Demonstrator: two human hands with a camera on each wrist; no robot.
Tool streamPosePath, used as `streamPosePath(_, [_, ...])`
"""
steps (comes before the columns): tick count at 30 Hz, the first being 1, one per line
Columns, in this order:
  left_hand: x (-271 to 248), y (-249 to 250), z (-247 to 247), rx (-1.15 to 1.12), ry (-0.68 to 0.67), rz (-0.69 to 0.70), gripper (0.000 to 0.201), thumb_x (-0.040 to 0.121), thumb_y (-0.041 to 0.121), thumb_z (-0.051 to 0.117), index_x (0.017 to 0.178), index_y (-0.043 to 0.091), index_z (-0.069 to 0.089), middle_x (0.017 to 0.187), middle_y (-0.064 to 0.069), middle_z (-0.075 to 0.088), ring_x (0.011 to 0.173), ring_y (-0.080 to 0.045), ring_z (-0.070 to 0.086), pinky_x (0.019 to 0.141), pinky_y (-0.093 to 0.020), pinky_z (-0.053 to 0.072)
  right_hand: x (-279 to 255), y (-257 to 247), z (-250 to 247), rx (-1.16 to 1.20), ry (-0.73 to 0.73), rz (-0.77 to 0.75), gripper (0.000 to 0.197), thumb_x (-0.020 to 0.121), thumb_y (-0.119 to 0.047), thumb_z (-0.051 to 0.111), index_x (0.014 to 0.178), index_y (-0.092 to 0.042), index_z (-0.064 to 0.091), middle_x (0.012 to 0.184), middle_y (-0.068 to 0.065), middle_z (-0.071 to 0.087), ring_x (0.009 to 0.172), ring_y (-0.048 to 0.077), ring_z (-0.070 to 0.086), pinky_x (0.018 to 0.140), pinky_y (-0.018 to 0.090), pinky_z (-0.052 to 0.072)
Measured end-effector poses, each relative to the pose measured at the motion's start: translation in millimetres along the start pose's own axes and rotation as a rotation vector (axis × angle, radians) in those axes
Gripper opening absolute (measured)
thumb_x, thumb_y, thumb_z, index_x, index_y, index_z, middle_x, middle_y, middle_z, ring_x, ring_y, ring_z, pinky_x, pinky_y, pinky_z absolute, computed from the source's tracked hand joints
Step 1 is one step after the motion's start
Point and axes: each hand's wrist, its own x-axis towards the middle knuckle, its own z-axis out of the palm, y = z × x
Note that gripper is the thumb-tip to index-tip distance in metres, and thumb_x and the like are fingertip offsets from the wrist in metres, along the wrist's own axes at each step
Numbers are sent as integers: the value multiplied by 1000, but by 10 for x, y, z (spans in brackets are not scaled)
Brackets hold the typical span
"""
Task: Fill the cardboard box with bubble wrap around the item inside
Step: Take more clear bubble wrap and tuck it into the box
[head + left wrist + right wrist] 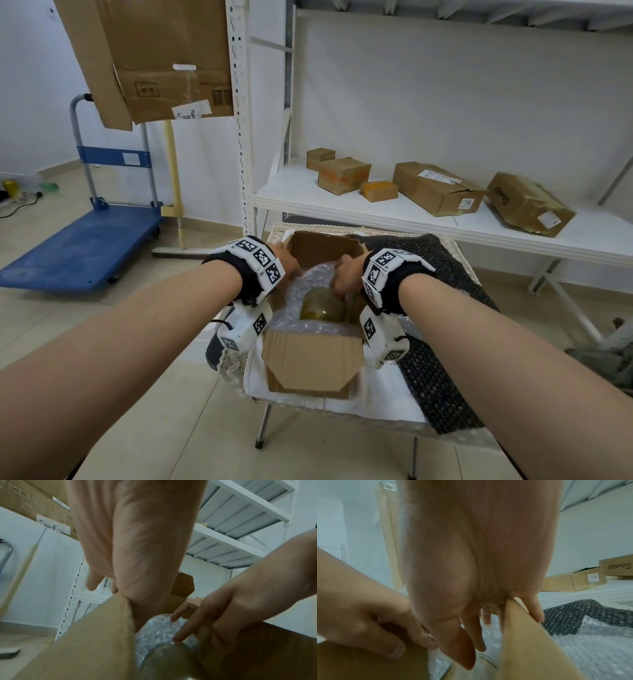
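An open cardboard box point(311, 363) stands on a small cloth-covered table. Inside it a glass jar point(322, 305) stands upright, with clear bubble wrap point(308, 277) packed behind and beside it. My left hand point(287, 260) grips the box's left wall point(85, 649), thumb inside and fingers outside. My right hand point(346, 277) reaches in at the right wall point(530, 649) with straight fingers. One fingertip point(178, 639) touches the jar's rim point(168, 660), and the little finger lies outside the wall. The box bottom is hidden.
Black bubble wrap point(442, 359) and more clear wrap point(590, 649) lie on the table right of the box. A white shelf point(445, 219) behind holds several cartons point(435, 186). A blue trolley point(85, 246) stands on the floor at left.
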Motion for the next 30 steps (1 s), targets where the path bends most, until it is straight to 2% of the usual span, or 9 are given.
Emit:
streamPosePath(3, [-9,27,-12,29,-5,5,56,99,20,47,153,32,35,148,-2,49,141,-33,29,111,-46,39,-45,4,-7,13,14,56,57,81,-42,47,136,-28,52,147,9,37,135,27,37,110,49,33])
streamPosePath(8, [-56,3,-21,69,-8,25,54,98,21,48,150,31,40,144,-2,51,138,-31,33,108,-47,41,-71,62,-24,93,10,65,51,94,-39,51,143,-29,49,151,11,29,136,31,37,112,45,35])
streamPosePath(11, [-30,1,-16,91,-7,21,52,97,20,49,148,29,43,139,-3,55,135,-31,36,104,-44,43,-40,64,-44,126,-43,39,50,94,-34,55,141,-18,53,148,8,46,130,29,49,108,42,44])
streamPosePath(15, [27,15,-5,93,31,22,52,97,20,49,148,28,43,138,-2,56,135,-30,35,103,-43,43,66,66,-75,206,-178,-5,48,88,-30,60,131,-10,61,117,10,67,100,25,65,90,36,55])
streamPosePath(18, [90,-42,53,52,18,-17,55,93,24,53,147,32,43,136,-1,57,135,-30,37,104,-46,44,118,33,-125,260,-225,-17,43,88,-25,61,125,-2,63,83,9,68,73,22,61,70,32,51])
streamPosePath(21, [130,-75,76,11,23,-35,64,80,33,63,142,40,45,137,0,57,138,-32,42,99,-52,48,85,20,-238,294,-192,-33,35,92,-20,59,122,-1,62,98,12,67,83,23,60,77,35,52])
streamPosePath(24, [350,-116,141,-5,-31,-21,72,72,36,68,140,41,46,137,-6,57,131,-32,50,91,-56,52,-74,2,-489,285,-110,-26,13,95,-15,53,90,-7,62,89,8,59,71,19,55,70,32,49])
streamPosePath(28, [491,-181,216,-28,6,2,77,68,41,68,139,46,40,149,-3,49,138,-37,42,93,-66,46,-53,-108,-690,231,5,-53,34,96,-17,49,123,-2,65,117,14,68,86,20,59,72,30,51])
streamPosePath(30, [200,-156,109,-30,13,-47,67,71,40,69,135,42,47,146,-7,48,122,-37,55,86,-59,52,-10,-218,-630,187,-32,-89,35,96,-14,53,126,1,63,115,10,69,90,20,57,70,30,48])
